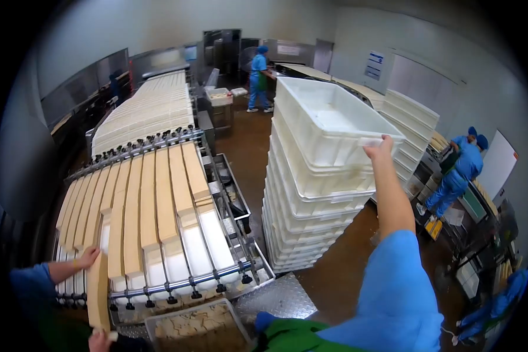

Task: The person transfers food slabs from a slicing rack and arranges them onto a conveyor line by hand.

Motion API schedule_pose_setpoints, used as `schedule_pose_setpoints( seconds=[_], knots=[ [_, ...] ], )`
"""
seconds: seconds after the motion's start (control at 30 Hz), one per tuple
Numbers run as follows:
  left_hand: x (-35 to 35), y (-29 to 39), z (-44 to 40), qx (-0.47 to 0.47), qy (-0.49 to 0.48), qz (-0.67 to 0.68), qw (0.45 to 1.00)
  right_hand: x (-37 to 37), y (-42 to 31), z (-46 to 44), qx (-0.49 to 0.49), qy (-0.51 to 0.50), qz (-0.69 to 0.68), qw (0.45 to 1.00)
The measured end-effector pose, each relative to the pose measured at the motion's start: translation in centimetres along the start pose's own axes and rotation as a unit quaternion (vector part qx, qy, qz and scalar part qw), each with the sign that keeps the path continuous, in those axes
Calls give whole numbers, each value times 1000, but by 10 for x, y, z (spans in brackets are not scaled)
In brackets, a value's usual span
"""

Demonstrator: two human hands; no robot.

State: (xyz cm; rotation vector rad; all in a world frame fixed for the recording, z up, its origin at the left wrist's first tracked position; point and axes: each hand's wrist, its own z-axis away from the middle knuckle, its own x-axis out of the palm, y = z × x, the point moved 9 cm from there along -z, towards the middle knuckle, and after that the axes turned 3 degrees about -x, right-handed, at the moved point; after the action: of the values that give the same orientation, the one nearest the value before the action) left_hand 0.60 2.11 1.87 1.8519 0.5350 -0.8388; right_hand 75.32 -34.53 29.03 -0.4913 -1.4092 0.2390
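Note:
My right hand (379, 146), at the end of an outstretched arm in a blue sleeve, grips the near rim of a white plastic crate (317, 132). This crate tops a tall stack of similar crates (305, 220); its inside shows no contents. My left hand is out of view. At the lower left, a co-worker's hands (89, 257) hold a long tan block (98, 290) at the conveyor's near end. More long tan blocks (149, 199) lie side by side on the conveyor's white lanes (202, 240).
A metal bar with black knobs (173, 286) edges the conveyor. Below stands a bin of tan scraps (196, 328), beside a metal plate (281, 299). A second crate stack (408, 138) stands behind. Workers in blue (258, 79) are farther off, several at the right (457, 176).

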Motion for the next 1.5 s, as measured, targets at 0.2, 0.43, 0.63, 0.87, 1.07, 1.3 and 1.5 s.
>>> schedule_pose_setpoints(
  seconds=[0.2,0.43,0.63,0.87,1.07,1.3,1.5],
  knots=[
    [43,52,-17,5,-111,121,986,17,-52,80,-34,-105,31,993],
    [109,158,-31,59,-244,322,913,-97,-206,158,-36,-66,184,980],
    [155,282,-9,145,-387,426,805,-282,-314,185,-15,-12,358,933],
    [192,381,80,1,-634,584,506,-368,-268,288,105,130,448,878],
    [324,263,174,-404,-562,561,454,-395,-194,280,232,118,508,821],
    [379,99,195,-537,-465,212,672,-417,-76,229,408,31,611,677],
    [360,-45,153,-605,-116,196,763,-468,40,192,527,-64,656,536]
  ],
)
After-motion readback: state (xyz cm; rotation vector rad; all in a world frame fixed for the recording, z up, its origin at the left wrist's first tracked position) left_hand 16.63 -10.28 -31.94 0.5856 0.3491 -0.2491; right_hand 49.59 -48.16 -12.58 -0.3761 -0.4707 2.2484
